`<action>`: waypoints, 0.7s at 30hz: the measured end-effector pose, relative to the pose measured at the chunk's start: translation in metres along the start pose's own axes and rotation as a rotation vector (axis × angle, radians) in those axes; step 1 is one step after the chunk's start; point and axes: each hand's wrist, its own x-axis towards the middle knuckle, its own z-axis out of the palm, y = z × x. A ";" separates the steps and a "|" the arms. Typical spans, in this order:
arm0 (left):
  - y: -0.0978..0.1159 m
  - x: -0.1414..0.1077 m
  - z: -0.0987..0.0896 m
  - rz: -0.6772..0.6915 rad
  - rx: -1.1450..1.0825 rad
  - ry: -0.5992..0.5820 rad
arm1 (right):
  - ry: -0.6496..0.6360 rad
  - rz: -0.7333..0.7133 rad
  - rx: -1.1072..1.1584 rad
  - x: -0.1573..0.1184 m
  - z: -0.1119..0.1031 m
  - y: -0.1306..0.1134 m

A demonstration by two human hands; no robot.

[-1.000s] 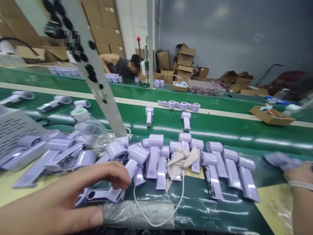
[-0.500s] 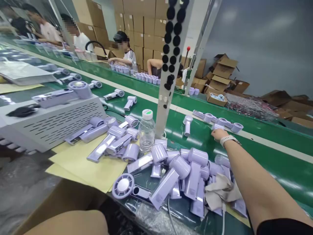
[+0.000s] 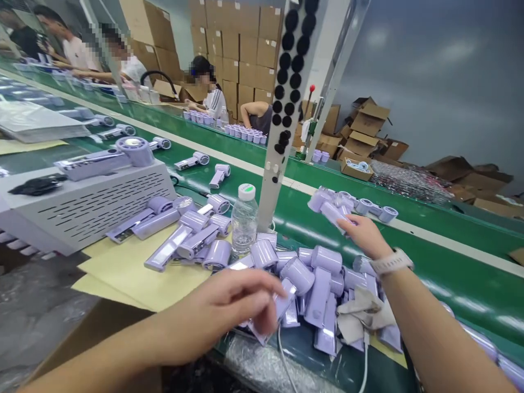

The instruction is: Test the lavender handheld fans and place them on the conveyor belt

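Observation:
My right hand (image 3: 364, 234), with a pale watch strap on its wrist, grips the handle end of a purple handheld fan (image 3: 333, 213) over the green conveyor. My left hand (image 3: 241, 297) hovers at the near edge of a heap of purple fans (image 3: 321, 295), its fingers curled but apart; nothing shows in its grasp. A crumpled grey cloth (image 3: 360, 316) lies on the right part of the heap, with a white cable (image 3: 365, 360) below it. More fans rest in a row on the belt beyond my right hand.
A clear bottle (image 3: 244, 221) stands beside a white post (image 3: 275, 164). At left are yellow paper (image 3: 151, 284) and a grey vented box (image 3: 106, 213) with a fan on top. People work across the conveyor (image 3: 429, 262).
My left hand has come into view over the heap. My right hand has moved slightly, now with a fan raised in it. The view has shifted a little.

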 end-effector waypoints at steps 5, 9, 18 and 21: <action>-0.025 0.047 0.069 -0.130 -0.447 0.040 | 0.317 -0.287 0.219 -0.140 0.013 -0.016; -0.050 0.060 0.120 -0.096 -0.604 0.202 | 0.291 -0.326 0.296 -0.201 0.029 -0.021; -0.072 0.047 0.114 -0.365 -0.493 0.031 | 0.111 0.071 0.381 -0.231 0.046 0.034; -0.069 0.051 0.116 -0.315 -0.494 0.056 | 0.157 0.323 0.237 -0.222 0.072 0.050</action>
